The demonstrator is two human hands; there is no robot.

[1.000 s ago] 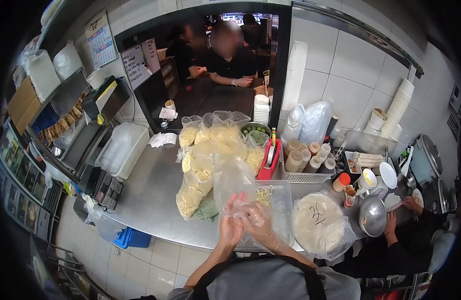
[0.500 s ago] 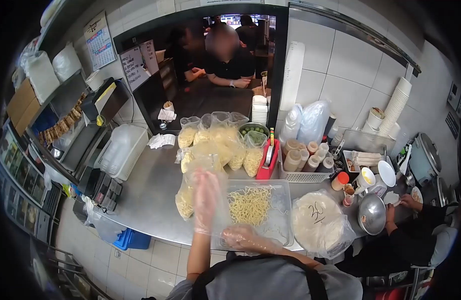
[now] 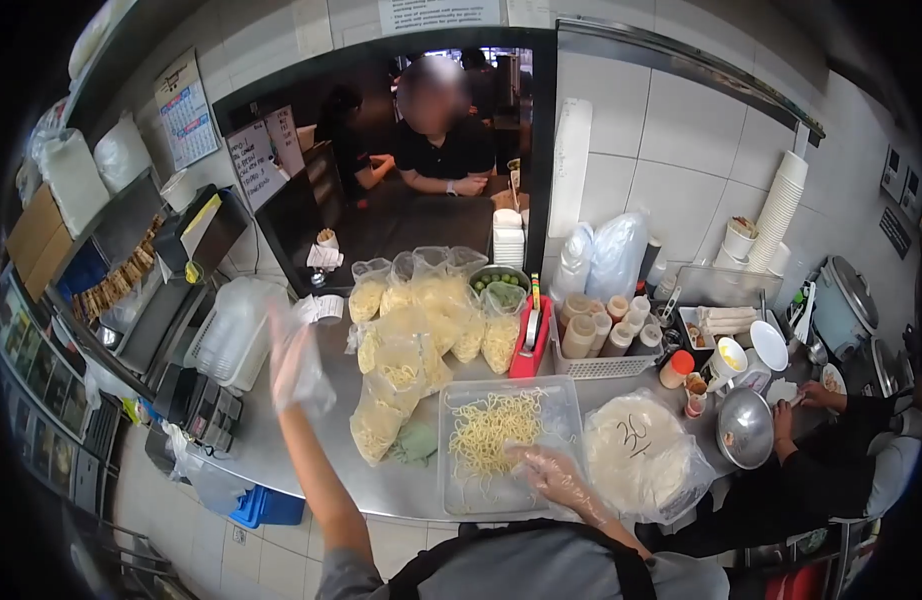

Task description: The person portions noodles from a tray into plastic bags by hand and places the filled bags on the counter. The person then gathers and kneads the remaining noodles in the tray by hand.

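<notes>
One head-worn, wide view looks forward and down over the counter [image 3: 261, 432] toward a black-framed opening [image 3: 542, 180].

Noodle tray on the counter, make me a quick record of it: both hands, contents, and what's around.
left hand: left hand raised left of the tray, blurred; clear plastic about it, bag or glove unclear
right hand: right hand gloved, over the tray's right side
tray: clear tray
contents: loose noodles
beyond tray: bagged noodles, red tape dispenser
right of tray: plastic-wrapped bundle with handwriting
</notes>
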